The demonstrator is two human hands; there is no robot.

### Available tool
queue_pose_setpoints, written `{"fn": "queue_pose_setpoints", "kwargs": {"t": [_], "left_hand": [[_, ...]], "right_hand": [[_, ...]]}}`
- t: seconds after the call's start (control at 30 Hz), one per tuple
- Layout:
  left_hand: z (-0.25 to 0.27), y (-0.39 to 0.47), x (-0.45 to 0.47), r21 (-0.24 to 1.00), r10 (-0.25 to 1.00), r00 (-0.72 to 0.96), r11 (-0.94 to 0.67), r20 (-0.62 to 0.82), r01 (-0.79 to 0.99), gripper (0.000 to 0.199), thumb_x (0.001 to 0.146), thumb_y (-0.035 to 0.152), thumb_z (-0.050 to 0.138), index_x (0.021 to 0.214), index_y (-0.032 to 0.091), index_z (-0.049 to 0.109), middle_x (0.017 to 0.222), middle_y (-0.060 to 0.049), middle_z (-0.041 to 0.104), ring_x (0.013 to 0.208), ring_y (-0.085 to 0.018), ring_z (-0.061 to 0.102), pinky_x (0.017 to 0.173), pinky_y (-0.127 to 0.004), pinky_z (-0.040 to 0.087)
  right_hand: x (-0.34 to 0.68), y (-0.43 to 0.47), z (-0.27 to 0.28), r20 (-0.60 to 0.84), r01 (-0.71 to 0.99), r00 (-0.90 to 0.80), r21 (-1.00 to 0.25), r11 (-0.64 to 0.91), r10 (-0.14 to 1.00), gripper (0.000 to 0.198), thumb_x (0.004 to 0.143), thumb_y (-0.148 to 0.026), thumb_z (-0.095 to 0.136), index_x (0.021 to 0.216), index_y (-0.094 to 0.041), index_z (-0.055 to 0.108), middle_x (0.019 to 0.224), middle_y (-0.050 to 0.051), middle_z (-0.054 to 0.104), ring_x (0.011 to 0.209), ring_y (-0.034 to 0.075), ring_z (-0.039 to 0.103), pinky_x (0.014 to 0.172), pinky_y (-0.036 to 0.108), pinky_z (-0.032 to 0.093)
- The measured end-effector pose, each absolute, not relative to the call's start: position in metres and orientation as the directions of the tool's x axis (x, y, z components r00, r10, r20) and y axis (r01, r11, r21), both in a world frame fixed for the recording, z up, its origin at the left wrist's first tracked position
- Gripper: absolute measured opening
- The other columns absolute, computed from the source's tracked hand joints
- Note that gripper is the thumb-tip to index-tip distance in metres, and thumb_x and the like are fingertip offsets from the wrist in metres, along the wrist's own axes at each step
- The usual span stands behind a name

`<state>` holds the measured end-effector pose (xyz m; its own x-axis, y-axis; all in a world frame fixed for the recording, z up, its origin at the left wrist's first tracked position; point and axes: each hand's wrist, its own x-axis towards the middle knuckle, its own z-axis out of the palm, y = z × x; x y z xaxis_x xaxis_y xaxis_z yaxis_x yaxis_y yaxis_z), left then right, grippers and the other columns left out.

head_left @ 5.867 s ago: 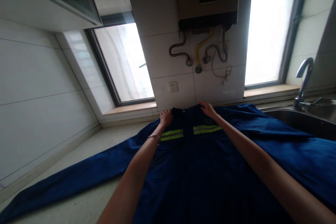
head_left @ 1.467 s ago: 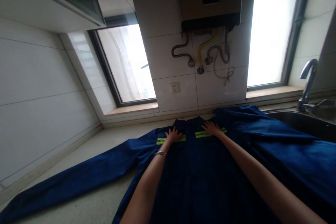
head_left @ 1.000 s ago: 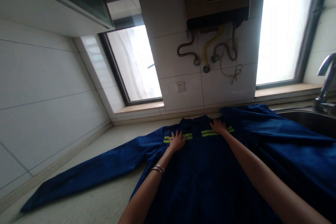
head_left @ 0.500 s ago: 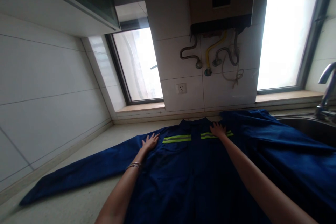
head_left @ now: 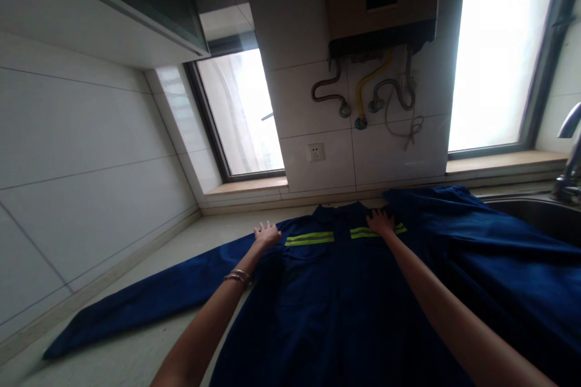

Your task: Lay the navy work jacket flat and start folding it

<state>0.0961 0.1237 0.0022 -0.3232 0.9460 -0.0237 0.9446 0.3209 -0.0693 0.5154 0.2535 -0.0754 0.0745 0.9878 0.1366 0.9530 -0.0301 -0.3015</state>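
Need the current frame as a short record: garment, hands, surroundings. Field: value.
item: blue garment, spread on the counter
markings: two yellow-green stripes below the collar
hand 1: left hand at a shoulder, beside the outstretched sleeve; grip unclear
hand 2: right hand, fingers spread, covering part of one stripe
wrist: bracelet, left arm
far right: sink and faucet, faucet cut off
wall fixtures: water heater, socket lower down

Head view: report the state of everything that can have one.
Blue work jacket, spread out front up, creased
Left hand, open, at the jacket's shoulder
Right hand, open, laid partly over a reflective strip
Wall socket, nothing plugged in
Faucet, partly out of frame, no running water visible
Cord, hanging looped
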Motion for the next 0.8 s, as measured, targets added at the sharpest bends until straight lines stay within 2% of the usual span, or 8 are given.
{"fn": "queue_pose_setpoints", "kwargs": {"t": [0.13,0.2,0.33,0.43,0.57,0.67,0.8], "left_hand": [[-0.031,0.116,0.153,-0.009,0.985,-0.156,0.156,-0.077,0.988,0.082,0.084,0.066,0.022,0.144,0.010,0.025,0.151,-0.016,0.010,0.138,-0.037,0.004,0.108,-0.056,0.010],[-0.048,0.107,0.169,0.034,0.992,-0.123,0.125,-0.033,0.992,0.081,0.085,0.065,0.017,0.144,0.011,0.023,0.151,-0.015,0.010,0.138,-0.036,0.005,0.108,-0.054,0.011],[-0.063,0.096,0.177,0.066,0.987,-0.126,0.120,0.096,0.991,0.072,0.087,0.060,0.015,0.144,0.017,0.025,0.152,-0.011,0.013,0.138,-0.033,0.010,0.108,-0.050,0.014],[-0.061,0.094,0.176,0.060,0.986,-0.127,0.121,0.105,0.991,0.070,0.087,0.059,0.017,0.143,0.017,0.027,0.151,-0.011,0.016,0.138,-0.033,0.011,0.108,-0.050,0.014],[-0.057,0.093,0.177,0.065,0.985,-0.137,0.130,0.106,0.989,0.069,0.088,0.057,0.019,0.143,0.017,0.028,0.151,-0.011,0.017,0.138,-0.032,0.012,0.108,-0.049,0.015],[-0.057,0.093,0.178,0.070,0.984,-0.138,0.131,0.111,0.989,0.069,0.087,0.058,0.021,0.143,0.018,0.028,0.151,-0.011,0.017,0.138,-0.032,0.013,0.108,-0.049,0.016],[-0.060,0.094,0.176,0.087,0.983,-0.133,0.123,0.125,0.989,0.069,0.087,0.058,0.020,0.143,0.018,0.029,0.151,-0.011,0.018,0.138,-0.032,0.015,0.108,-0.048,0.015]], "right_hand": [[0.518,0.249,-0.073,0.180,0.948,0.052,-0.318,0.008,0.982,0.050,0.091,-0.041,0.024,0.129,-0.019,0.048,0.142,0.011,0.036,0.130,0.030,0.028,0.103,0.054,0.016],[0.519,0.246,-0.069,0.194,0.945,0.046,-0.327,0.020,0.980,0.047,0.092,-0.039,0.024,0.124,-0.018,0.052,0.138,0.012,0.040,0.127,0.030,0.032,0.103,0.053,0.018],[0.518,0.238,-0.059,0.207,0.934,0.046,-0.357,0.031,0.977,0.044,0.091,-0.035,0.029,0.118,-0.015,0.057,0.129,0.014,0.049,0.121,0.029,0.039,0.102,0.049,0.023],[0.517,0.229,-0.051,0.245,0.920,0.042,-0.388,0.058,0.969,0.044,0.091,-0.030,0.030,0.121,-0.013,0.056,0.129,0.014,0.050,0.118,0.026,0.043,0.100,0.038,0.029],[0.526,0.217,-0.032,0.323,0.899,-0.004,-0.413,0.144,0.946,0.042,0.087,-0.023,0.037,0.123,-0.016,0.056,0.127,0.008,0.053,0.116,0.021,0.046,0.096,0.025,0.033],[0.551,0.214,-0.001,0.386,0.886,-0.031,-0.417,0.205,0.922,0.039,0.088,-0.024,0.039,0.121,-0.021,0.058,0.120,0.005,0.060,0.107,0.019,0.053,0.088,0.023,0.037],[0.613,0.213,0.052,0.459,0.885,-0.041,-0.396,0.245,0.888,0.033,0.087,-0.026,0.046,0.114,-0.022,0.064,0.109,0.007,0.065,0.096,0.019,0.057,0.077,0.024,0.037]]}}
